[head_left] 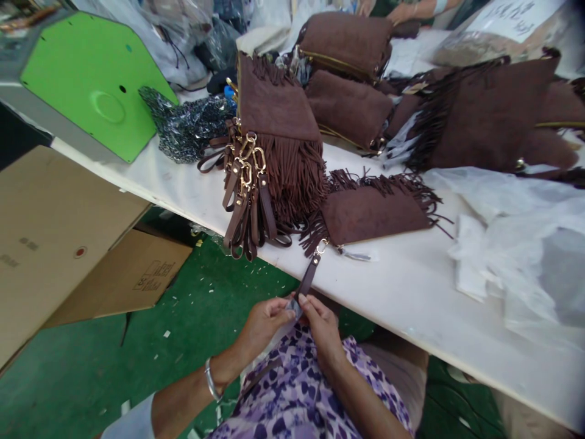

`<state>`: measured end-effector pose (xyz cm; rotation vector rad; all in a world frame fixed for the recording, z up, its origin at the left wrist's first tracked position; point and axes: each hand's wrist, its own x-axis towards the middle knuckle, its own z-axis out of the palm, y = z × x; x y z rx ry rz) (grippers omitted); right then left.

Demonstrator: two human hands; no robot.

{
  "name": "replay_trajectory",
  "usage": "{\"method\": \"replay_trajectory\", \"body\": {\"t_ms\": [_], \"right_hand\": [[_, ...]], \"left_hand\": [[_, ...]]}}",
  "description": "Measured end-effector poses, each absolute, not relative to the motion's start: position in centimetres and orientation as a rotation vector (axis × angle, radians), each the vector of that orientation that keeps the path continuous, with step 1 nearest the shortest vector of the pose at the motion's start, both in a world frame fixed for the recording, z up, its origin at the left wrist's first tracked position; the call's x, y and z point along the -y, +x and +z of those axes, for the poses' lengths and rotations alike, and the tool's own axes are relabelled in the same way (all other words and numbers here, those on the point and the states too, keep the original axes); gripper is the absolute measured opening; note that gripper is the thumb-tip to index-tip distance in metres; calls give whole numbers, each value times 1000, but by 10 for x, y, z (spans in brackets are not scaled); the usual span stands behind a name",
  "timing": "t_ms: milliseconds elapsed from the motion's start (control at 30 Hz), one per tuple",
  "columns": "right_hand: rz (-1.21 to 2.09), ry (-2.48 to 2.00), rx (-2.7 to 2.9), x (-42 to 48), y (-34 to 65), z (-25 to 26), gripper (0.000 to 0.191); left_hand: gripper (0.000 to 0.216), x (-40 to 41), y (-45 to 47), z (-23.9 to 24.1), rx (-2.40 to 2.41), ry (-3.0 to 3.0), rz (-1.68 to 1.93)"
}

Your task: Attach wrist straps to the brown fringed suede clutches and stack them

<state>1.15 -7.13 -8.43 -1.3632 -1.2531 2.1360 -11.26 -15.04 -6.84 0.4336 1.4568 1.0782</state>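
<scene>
A brown fringed suede bag (pixel 372 213) lies on the white table (pixel 411 292) near its front edge. Its brown wrist strap (pixel 308 277) hangs off the edge from a gold clasp. My left hand (pixel 262 323) and my right hand (pixel 322 323) meet just below the table and both pinch the strap's lower end between closed fingers. A silver bracelet (pixel 211 381) sits on my left wrist. Behind, a stack of the same fringed bags (pixel 278 128) stands with several straps and gold clasps (pixel 244 189) dangling over the edge.
More brown bags (pixel 493 113) lie at the back right. Clear plastic bags (pixel 516 244) pile up on the right. A green board (pixel 91 79) and cardboard boxes (pixel 55 225) are at the left. Another person's arm (pixel 411 9) shows at the top. The floor (pixel 91 378) is green.
</scene>
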Motion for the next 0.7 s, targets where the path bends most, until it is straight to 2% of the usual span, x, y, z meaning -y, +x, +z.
{"method": "replay_trajectory", "body": {"t_ms": [133, 200, 367, 433, 567, 700], "right_hand": [[2173, -1290, 1435, 71, 12, -89, 46], [2069, -1275, 1687, 61, 17, -85, 44], [1126, -1110, 2307, 19, 29, -64, 34], [939, -985, 2450, 7, 27, -62, 38], [808, -837, 2650, 0, 17, -70, 41], [813, -835, 2667, 1, 16, -75, 42]], "left_hand": [[33, 151, -114, -71, -1524, 371, 1078], [35, 154, -119, -72, -1548, 304, 1065], [36, 174, -141, -74, -1644, 290, 934], [36, 183, -145, -75, -1663, 294, 876], [33, 184, -138, -81, -1648, 239, 953], [35, 162, -126, -82, -1553, 170, 1060]]}}
